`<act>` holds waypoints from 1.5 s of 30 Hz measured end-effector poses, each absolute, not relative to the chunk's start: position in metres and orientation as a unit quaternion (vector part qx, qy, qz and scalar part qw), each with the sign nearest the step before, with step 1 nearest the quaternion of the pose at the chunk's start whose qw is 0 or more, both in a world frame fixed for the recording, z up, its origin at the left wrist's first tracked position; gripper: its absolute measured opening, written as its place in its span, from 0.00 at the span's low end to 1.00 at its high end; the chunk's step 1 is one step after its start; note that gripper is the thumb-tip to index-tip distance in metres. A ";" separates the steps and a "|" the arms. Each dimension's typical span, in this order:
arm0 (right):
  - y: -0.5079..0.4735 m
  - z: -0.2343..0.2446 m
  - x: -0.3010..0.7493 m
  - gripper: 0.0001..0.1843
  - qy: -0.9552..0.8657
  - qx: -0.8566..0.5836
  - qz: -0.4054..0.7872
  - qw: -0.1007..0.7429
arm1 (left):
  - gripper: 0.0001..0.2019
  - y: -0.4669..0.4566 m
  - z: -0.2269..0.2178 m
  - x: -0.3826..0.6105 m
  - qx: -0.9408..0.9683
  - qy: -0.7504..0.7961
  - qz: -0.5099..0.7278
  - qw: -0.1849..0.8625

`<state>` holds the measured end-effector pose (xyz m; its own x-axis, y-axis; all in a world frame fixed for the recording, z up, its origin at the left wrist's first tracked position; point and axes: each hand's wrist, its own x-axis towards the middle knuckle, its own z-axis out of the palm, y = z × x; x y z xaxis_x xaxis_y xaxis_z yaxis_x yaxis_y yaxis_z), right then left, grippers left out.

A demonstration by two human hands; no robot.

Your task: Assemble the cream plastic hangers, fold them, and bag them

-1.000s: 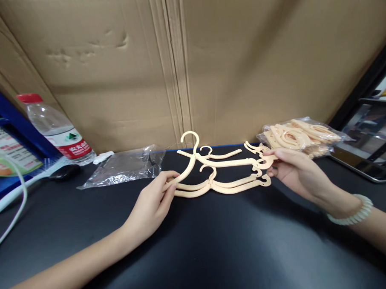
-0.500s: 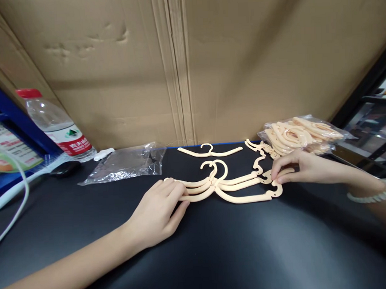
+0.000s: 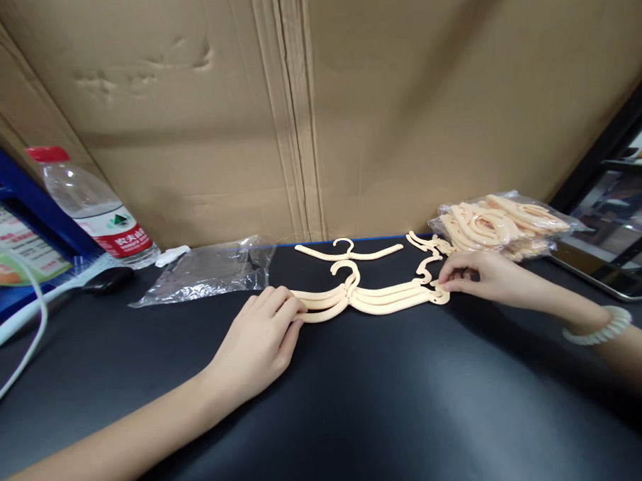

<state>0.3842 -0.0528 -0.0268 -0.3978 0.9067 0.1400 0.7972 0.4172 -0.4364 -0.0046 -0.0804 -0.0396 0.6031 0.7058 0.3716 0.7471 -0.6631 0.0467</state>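
A few cream folding hangers lie close together on the black tabletop, their hooks overlapping in the middle. My left hand is closed over their left ends, thumb on the near side; those ends are covered by the fingers. At the right ends, my right hand pinches a curved end piece of a hanger between thumb and fingertips. Behind the group, a separate cream hanger lies spread out. Small loose cream pieces sit just beyond my right fingers.
A clear plastic bag packed with cream hanger parts rests at the back right, with a phone near it. At left are an empty-looking plastic bag, a bottle and a white cable. Cardboard stands behind.
The hangers have come closer together, the nearest one moving away from me and left. My right hand has moved left with the end piece; my left hand has shifted slightly left and away.
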 end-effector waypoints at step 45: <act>-0.055 -0.026 0.386 0.08 -0.848 -0.492 0.009 0.196 | 0.07 -0.083 -0.039 -0.005 -0.898 -0.368 -0.237 0.040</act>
<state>0.3858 -0.0550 -0.0259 -0.4399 0.8376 0.3238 0.8306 0.5166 -0.2080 -0.0055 -0.0832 -0.0387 0.6162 0.6423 0.4557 0.6805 -0.7255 0.1024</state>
